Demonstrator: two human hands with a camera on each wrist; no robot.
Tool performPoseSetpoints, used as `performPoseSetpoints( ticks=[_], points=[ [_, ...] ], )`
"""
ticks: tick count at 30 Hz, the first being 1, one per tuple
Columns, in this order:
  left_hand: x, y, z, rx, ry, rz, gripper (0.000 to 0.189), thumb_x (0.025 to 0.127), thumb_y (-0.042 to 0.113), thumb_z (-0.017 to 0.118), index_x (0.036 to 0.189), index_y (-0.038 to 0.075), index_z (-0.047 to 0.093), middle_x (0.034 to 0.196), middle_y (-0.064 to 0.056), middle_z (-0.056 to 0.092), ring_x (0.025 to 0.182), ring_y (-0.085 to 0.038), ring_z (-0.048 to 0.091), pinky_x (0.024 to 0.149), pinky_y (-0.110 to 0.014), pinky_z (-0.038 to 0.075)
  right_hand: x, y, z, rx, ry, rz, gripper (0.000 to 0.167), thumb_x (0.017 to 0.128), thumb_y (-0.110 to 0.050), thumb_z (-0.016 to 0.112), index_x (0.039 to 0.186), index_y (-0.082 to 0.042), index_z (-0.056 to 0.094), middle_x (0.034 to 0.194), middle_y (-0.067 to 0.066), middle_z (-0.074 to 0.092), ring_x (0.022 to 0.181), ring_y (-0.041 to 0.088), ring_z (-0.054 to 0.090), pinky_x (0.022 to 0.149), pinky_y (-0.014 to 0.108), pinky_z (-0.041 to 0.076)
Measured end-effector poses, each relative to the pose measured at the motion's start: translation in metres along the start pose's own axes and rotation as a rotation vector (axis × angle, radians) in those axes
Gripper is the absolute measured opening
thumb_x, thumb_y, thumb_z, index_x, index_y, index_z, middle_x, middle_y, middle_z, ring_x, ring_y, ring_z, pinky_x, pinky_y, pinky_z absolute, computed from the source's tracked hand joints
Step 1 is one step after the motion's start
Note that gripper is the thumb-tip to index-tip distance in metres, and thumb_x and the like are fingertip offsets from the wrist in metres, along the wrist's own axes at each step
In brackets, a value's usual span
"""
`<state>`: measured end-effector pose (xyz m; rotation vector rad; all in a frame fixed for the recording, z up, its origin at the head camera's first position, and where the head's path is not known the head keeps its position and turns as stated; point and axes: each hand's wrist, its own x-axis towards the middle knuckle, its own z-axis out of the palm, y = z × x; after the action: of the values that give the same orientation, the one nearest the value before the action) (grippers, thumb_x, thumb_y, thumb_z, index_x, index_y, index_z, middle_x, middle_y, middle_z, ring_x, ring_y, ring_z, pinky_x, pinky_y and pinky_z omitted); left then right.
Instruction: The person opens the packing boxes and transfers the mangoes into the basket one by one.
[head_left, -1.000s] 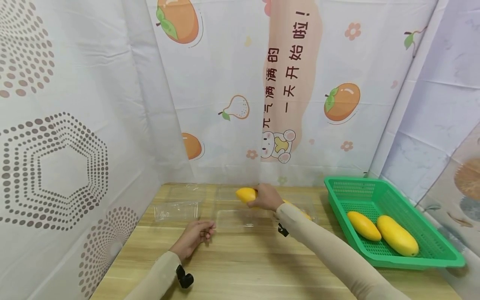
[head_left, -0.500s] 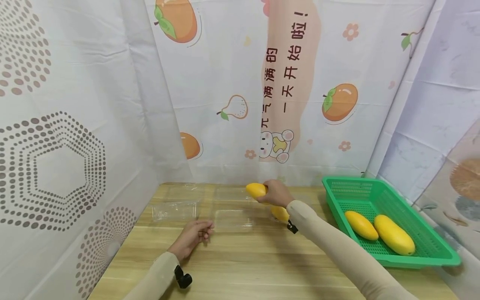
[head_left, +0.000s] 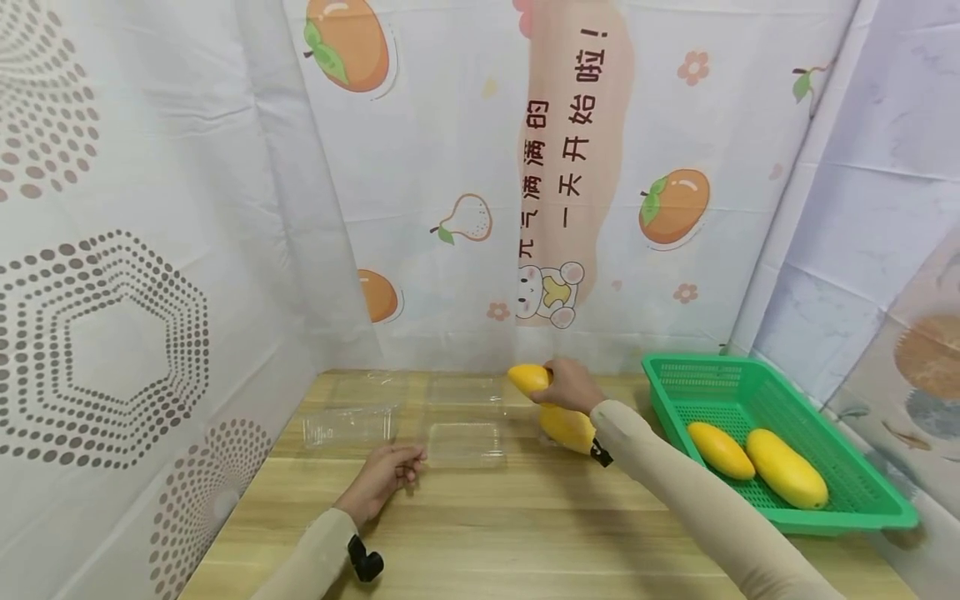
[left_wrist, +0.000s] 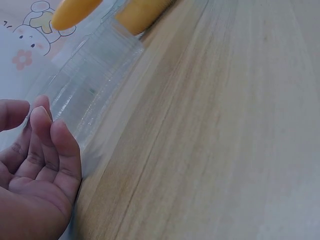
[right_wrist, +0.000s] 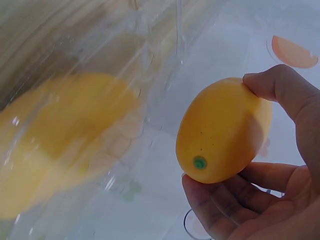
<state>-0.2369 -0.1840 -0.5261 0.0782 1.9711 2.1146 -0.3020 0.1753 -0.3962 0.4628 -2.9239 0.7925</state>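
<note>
My right hand (head_left: 573, 386) grips a yellow mango (head_left: 529, 379), its small green stem end showing in the right wrist view. It holds the fruit above the table, beside and above a clear plastic box. A second mango (right_wrist: 65, 135) lies in that box, seen through the clear wall; in the head view my arm hides part of the box. Close to the near left corner of the middle clear box (head_left: 465, 446) lies my left hand (head_left: 382, 482), resting on the table with its fingers loosely curled and nothing between them. I cannot tell whether its fingertips touch the box.
Another clear plastic box (head_left: 348, 427) stands at the left of the wooden table (head_left: 480, 533). On the right is a green basket (head_left: 795, 521) with two mangoes, a smaller one (head_left: 720, 450) and a larger one (head_left: 787, 469). Printed curtains (head_left: 420, 208) hang behind and beside the table.
My right hand has carried the mango to the right and slightly up, over toward the right box. More of the mango in that box shows now. My left hand keeps its place.
</note>
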Motion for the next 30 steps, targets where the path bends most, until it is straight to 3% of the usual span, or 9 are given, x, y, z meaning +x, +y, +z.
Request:
performPoseSetpoints(
  ticks=[7, 12, 30],
  points=[
    [0.000, -0.001, -0.003, -0.021, 0.006, -0.005, 0.038, 0.102, 0.020, 0.065, 0.113, -0.016, 0.064, 0.089, -0.008, 0.069, 0.072, -0.011, 0.057, 0.066, -0.025, 0.051, -0.002, 0.013, -0.009, 0.036, 0.015, 0.000, 0.030, 0.080, -0.022, 0.084, 0.099, -0.003, 0.071, 0.082, 0.004, 0.064, 0.072, 0.019, 0.056, 0.064, 0.030, 0.048],
    [-0.001, 0.000, -0.003, -0.022, -0.012, -0.005, 0.038, 0.102, 0.020, 0.064, 0.114, -0.016, 0.065, 0.089, -0.007, 0.070, 0.072, -0.010, 0.057, 0.066, -0.025, 0.052, -0.006, 0.022, -0.014, 0.017, 0.022, -0.017, 0.028, 0.080, -0.023, 0.083, 0.093, -0.002, 0.070, 0.077, 0.004, 0.062, 0.067, 0.019, 0.054, 0.061, 0.030, 0.046],
    [0.000, 0.000, -0.002, -0.028, -0.021, -0.008, 0.037, 0.103, 0.021, 0.063, 0.115, -0.014, 0.065, 0.090, -0.006, 0.071, 0.073, -0.011, 0.058, 0.068, -0.025, 0.053, -0.017, 0.046, -0.038, 0.009, 0.046, 0.069, 0.032, 0.083, -0.024, 0.081, 0.097, 0.002, 0.069, 0.079, 0.007, 0.062, 0.068, 0.021, 0.054, 0.061, 0.031, 0.045]
  ],
)
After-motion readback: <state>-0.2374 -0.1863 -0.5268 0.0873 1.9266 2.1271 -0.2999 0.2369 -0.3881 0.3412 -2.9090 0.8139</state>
